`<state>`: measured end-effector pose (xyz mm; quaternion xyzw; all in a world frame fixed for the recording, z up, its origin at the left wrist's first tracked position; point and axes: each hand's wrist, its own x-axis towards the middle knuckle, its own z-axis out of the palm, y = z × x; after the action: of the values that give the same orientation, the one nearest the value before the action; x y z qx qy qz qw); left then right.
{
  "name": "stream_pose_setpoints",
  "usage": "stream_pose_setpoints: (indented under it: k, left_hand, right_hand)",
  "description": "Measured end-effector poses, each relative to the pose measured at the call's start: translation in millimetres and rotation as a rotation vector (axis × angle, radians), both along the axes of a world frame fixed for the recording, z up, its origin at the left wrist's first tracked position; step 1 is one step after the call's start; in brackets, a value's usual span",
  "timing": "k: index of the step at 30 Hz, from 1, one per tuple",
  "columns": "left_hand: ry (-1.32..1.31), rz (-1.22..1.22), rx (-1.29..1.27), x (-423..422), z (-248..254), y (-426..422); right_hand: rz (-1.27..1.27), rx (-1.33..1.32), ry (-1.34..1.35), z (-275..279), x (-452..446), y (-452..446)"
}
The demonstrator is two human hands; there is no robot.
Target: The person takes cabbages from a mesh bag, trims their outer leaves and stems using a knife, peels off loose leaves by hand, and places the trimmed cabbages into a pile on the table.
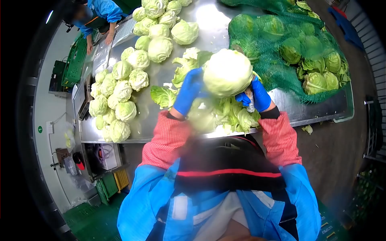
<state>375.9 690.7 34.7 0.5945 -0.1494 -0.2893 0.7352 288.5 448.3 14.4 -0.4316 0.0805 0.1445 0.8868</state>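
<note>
A pale, trimmed cabbage (227, 73) is raised over the metal table, in front of me. My left hand (189, 91), in a blue glove, is closed against its left side. On the other side, my right hand (259, 95), also gloved in blue, is wrapped around the pale, wrapped-looking handle of a knife (250, 101), close against the cabbage. The knife's blade is mostly hidden behind the cabbage. Loose cabbage leaves (237, 116) lie on the table below my hands. More torn leaves (164, 96) lie to the left of my left hand.
Several trimmed cabbages (122, 90) are piled along the left of the metal table (209, 20). A green mesh sack (265, 52) with several cabbages spreads over the right side. Another person (100, 16) works at the far left. Green crates (76, 58) stand beyond the left edge.
</note>
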Motion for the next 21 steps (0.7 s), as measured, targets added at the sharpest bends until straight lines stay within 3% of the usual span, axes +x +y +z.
stream_pose_setpoints:
  k: [1,3,4,5,6,7,8,9,11,13,17,18,21]
  left_hand:
    - [-0.419,0.031,0.22,5.7,5.5,8.0]
    - [-0.318,0.092,-0.094,2.6,11.9,-8.4]
    - [-0.34,0.038,-0.042,4.3,4.6,-15.6]
    - [-0.355,-0.016,0.014,4.5,-10.4,-17.1]
    - [-0.378,-0.042,0.172,6.6,-31.1,-14.1]
    - [-0.361,0.035,0.205,2.0,-44.9,-20.1]
    - [-0.532,0.092,0.342,0.2,-69.8,-25.0]
    - [-0.697,0.149,0.48,-5.1,-88.7,-30.7]
    - [-0.797,0.185,0.513,-20.4,-69.5,-51.0]
    - [-0.98,0.214,0.593,-21.8,-60.3,-67.0]
    - [-0.688,0.074,0.452,-23.6,-46.7,-102.7]
    - [-0.782,0.04,0.497,-21.9,-41.6,-110.3]
    - [-0.71,-0.001,0.616,-5.7,-50.6,-126.9]
  right_hand:
    - [-0.013,0.228,0.092,2.3,-0.1,4.5]
    - [-0.125,0.186,0.131,4.4,10.7,23.6]
    - [-0.18,0.162,0.141,5.6,21.0,26.9]
    - [-0.199,0.005,0.071,-23.7,28.2,25.9]
    - [-0.155,-0.214,0.166,-52.5,33.2,14.9]
    - [-0.151,-0.484,0.16,-69.4,29.6,4.7]
    - [-0.139,-0.754,0.176,-86.1,26.3,-5.6]
    - [-0.146,-0.971,0.122,-78.8,11.1,-5.6]
    - [-0.255,-1.372,-0.035,-65.5,-18.0,-5.0]
    - [-0.167,-1.515,0.05,-24.9,-35.7,-6.1]
    - [-0.315,-1.76,-0.177,-16.4,-58.8,-9.6]
    - [-0.327,-1.803,-0.205,-16.2,-62.1,-8.4]
    - [-0.355,-1.889,-0.196,-18.8,-68.2,-8.7]
